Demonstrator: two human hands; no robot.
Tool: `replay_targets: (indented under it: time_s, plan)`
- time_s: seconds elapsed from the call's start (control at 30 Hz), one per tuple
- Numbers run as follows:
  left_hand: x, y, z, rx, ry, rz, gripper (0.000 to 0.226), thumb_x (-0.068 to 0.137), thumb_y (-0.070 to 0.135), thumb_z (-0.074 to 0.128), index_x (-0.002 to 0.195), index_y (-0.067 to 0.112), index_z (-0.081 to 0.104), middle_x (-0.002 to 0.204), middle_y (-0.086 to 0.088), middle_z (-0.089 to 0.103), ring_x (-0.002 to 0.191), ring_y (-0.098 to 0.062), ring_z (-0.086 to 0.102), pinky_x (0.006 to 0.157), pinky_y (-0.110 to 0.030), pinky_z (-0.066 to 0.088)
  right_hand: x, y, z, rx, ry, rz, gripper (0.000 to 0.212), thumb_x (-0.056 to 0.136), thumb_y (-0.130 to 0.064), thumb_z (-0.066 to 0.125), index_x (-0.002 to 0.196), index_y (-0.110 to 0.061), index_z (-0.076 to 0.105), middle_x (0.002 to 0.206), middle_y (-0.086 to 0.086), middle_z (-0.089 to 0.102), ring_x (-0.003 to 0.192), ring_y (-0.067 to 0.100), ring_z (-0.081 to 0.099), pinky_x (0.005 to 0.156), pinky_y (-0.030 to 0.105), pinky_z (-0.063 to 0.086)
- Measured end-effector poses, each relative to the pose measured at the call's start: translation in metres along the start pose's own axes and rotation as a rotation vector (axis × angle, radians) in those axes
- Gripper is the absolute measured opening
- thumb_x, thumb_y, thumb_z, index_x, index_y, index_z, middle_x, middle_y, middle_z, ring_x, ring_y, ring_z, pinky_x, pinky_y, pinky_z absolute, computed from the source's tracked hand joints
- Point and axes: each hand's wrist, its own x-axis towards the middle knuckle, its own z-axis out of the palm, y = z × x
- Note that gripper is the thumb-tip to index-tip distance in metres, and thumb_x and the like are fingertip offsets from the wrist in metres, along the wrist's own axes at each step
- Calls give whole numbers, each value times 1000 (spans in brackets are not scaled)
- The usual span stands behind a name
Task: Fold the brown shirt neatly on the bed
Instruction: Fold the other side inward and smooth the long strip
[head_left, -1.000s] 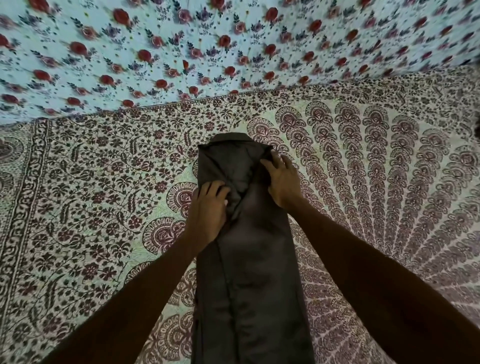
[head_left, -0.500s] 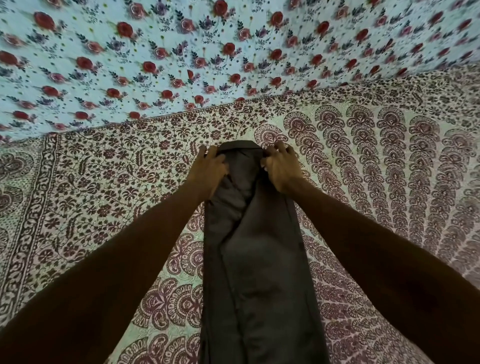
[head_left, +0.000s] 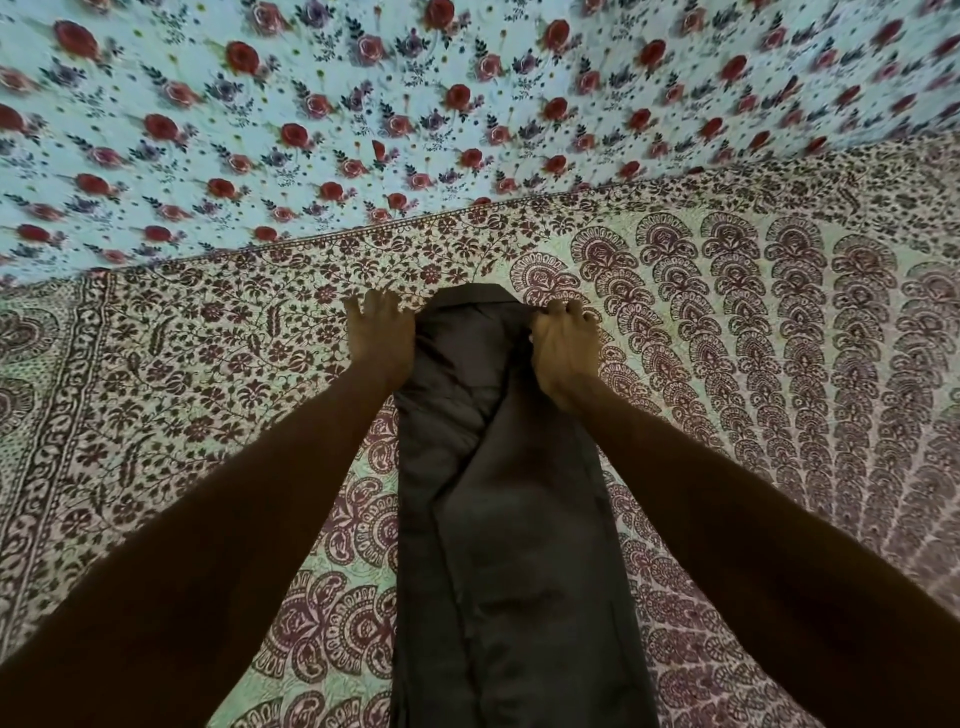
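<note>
Progress is judged to be past the halfway mark. The brown shirt (head_left: 509, 545) is seen laid lengthwise on the bed (head_left: 208, 389), narrowed into one long strip, with its sides turned in toward the middle and an overlapping edge running down its length. The far end is where the action is. The left hand (head_left: 382, 335) is placed at the far left corner, its fingers (head_left: 374, 301) stretched out onto the patterned bedcover just beside the fabric; whether the edge is pinched by the hidden thumb cannot be told. The right hand (head_left: 563, 356) is set at the far right corner, its fingers (head_left: 566, 310) curled over the edge, and the fabric appears to be gripped there. Some slack and creasing is visible between the two hands, so a little smoothing may be needed. The lengthwise folds are taken as done. What is left, by this reading, is the crosswise folding: the strip is yet to be doubled over along its length, probably more than once, into a compact packet. The near end runs out of the bottom of the view, so its state cannot be checked. A floral cloth (head_left: 363, 104) is seen beyond the bed's far edge, well apart from the shirt.
</note>
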Motion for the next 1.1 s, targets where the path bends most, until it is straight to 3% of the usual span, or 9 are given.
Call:
replay_targets:
  time_s: [0.2, 0.37, 0.47, 0.63, 0.7, 0.83, 0.9, 1.0, 1.1]
  plan:
    - [8, 1, 5, 7, 123, -38, 43, 88, 21, 58, 130, 17, 52, 152, -13, 28, 140, -35, 24, 113, -56, 23, -20, -13, 9, 264, 4, 3, 32, 86, -6, 53, 118, -9, 62, 122, 15, 59, 114, 34, 53, 93, 41, 45]
    - [-46, 39, 26, -758, 502, -285, 32, 91, 11, 49, 122, 16, 54, 133, -10, 51, 120, -28, 49, 99, -41, 41, -66, -26, 28, 528, 127, 139, 50, 96, -31, 34, 136, -6, 51, 141, 18, 50, 131, 35, 44, 111, 43, 35]
    - [-93, 69, 62, -789, 399, -128, 52, 97, 37, 40, 144, 12, 38, 151, -9, 37, 140, -28, 34, 114, -44, 30, -92, -34, 45, 419, 3, 92, 67, 99, -48, 14, 151, -9, 29, 160, 13, 22, 149, 30, 16, 121, 47, 11]
    - [-86, 75, 94, -665, 261, -88, 72, 96, 57, 22, 154, 15, 16, 162, -4, 12, 150, -21, 6, 121, -46, 12, -82, -29, 56, 298, -50, 105, 74, 97, -59, 8, 156, -14, 10, 163, 9, 5, 151, 28, 0, 120, 52, 1]
    - [-93, 78, 91, -748, 298, -127, 67, 97, 51, 28, 152, 14, 25, 161, -4, 20, 149, -22, 14, 120, -43, 13, -85, -28, 59, 287, -66, 117, 73, 97, -59, 9, 156, -15, 10, 164, 9, 5, 151, 28, 0, 120, 54, 2]
    - [-119, 67, 83, -1000, 381, -468, 43, 94, 26, 49, 135, 13, 50, 142, -6, 47, 132, -27, 41, 107, -44, 29, -92, -32, 47, 322, -21, 136, 70, 99, -55, 15, 154, -12, 19, 163, 11, 11, 151, 30, 3, 120, 55, 3]
    - [-125, 59, 85, -981, 362, -463, 39, 92, 20, 53, 130, 13, 55, 137, -6, 51, 127, -28, 43, 104, -43, 32, -100, -40, 36, 359, 26, 97, 64, 101, -50, 20, 152, -13, 26, 162, 10, 16, 151, 28, 6, 121, 53, 4]
    - [-126, 47, 89, -903, 353, -429, 34, 93, 23, 54, 125, 14, 60, 132, -6, 54, 123, -29, 44, 100, -44, 32, -120, -55, 35, 407, -15, -28, 58, 101, -48, 22, 152, -21, 29, 162, 6, 17, 151, 26, 8, 120, 53, 6]
    - [-119, 38, 81, -968, 296, -563, 29, 93, 34, 55, 116, 19, 65, 127, -7, 53, 122, -29, 42, 101, -46, 28, -124, -58, 46, 383, -66, -49, 59, 101, -51, 20, 154, -25, 23, 163, 3, 12, 151, 28, 8, 120, 55, 7]
